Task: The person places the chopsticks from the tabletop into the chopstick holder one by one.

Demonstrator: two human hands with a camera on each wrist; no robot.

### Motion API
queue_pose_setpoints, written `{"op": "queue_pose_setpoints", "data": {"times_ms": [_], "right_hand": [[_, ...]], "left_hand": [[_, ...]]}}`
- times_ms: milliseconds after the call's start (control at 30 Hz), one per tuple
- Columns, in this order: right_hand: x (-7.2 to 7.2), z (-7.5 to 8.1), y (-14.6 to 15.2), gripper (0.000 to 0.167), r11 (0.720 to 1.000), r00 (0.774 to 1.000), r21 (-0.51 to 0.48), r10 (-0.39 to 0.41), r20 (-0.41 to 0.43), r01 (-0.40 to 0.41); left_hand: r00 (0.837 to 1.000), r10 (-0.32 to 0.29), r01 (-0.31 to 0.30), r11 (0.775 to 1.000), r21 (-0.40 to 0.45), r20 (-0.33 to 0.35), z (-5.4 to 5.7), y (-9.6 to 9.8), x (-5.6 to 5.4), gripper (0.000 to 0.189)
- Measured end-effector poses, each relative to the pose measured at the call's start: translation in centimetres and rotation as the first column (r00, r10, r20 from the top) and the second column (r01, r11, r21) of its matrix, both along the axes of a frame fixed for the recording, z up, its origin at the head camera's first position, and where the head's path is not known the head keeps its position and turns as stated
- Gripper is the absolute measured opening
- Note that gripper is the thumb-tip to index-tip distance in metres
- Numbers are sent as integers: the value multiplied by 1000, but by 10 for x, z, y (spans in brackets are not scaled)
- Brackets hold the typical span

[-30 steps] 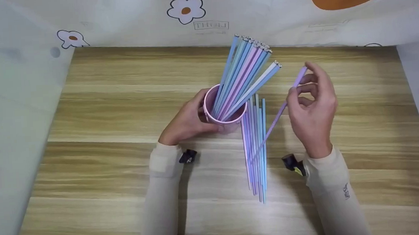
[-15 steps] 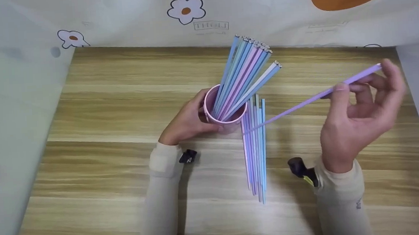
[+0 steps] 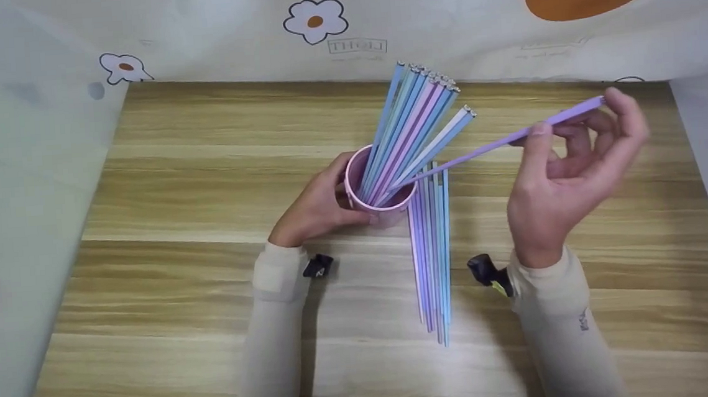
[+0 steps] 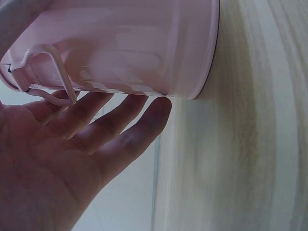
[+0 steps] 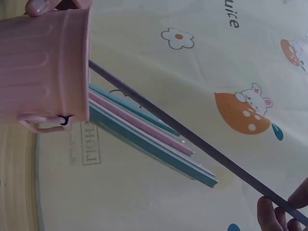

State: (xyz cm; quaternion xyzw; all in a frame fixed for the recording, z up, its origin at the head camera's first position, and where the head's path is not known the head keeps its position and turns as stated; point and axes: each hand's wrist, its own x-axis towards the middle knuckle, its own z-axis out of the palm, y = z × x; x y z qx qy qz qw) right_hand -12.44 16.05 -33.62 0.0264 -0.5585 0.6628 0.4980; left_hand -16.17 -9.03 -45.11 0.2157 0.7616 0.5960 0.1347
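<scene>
My left hand (image 3: 317,207) grips the side of a small pink pail (image 3: 386,217), thumb and fingers around its wall. In the left wrist view the fingers lie along the pail (image 4: 115,43) near its side handle. Several pastel chopsticks (image 3: 419,110) lean inside it, silver-tipped ends up. My right hand (image 3: 568,190) pinches a purple chopstick (image 3: 493,145) near its thick end. That chopstick slants down to the left, and its thin end reaches in over the pail's rim. In the right wrist view the purple chopstick (image 5: 192,139) runs into the pail's mouth.
Several more chopsticks (image 3: 445,267) lie on the wooden table (image 3: 214,333), just right of and in front of the pail. A patterned cloth (image 3: 242,25) rises behind the table. Small black devices (image 3: 318,266) sit at both sleeves.
My right hand first swung right with the purple chopstick, tilting it flatter, then came back left, bringing its thin end from over the loose chopsticks to the pail's mouth. My left hand stayed put.
</scene>
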Motion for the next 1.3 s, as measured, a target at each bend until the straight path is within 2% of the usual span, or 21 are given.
{"op": "queue_pose_setpoints", "data": {"times_ms": [167,333,600,733,867,1100,1300], "right_hand": [[-7,-14,-6,48,998,998,37,56,18,-57],[-14,-26,-13,48,992,994,89,83,70,-89],[-20,-44,-21,45,973,986,195,101,129,-125],[-22,-53,-25,44,957,981,249,107,163,-146],[-22,-60,-29,44,938,970,300,112,218,-175],[-19,-68,-27,50,876,949,417,126,288,-243],[-16,-68,-24,53,860,947,438,138,292,-260]], "left_hand": [[1000,-2,2,1000,4,5,-1,-1,0,96],[1000,5,-5,1000,5,19,1,0,1,97],[999,-3,3,1000,-12,32,34,3,11,93],[1000,-1,1,1000,-11,21,36,3,12,92],[1000,-1,1,1000,-6,15,33,3,11,93],[999,1,-2,1000,8,39,33,4,11,93],[999,10,-10,1000,12,42,35,4,12,93]]}}
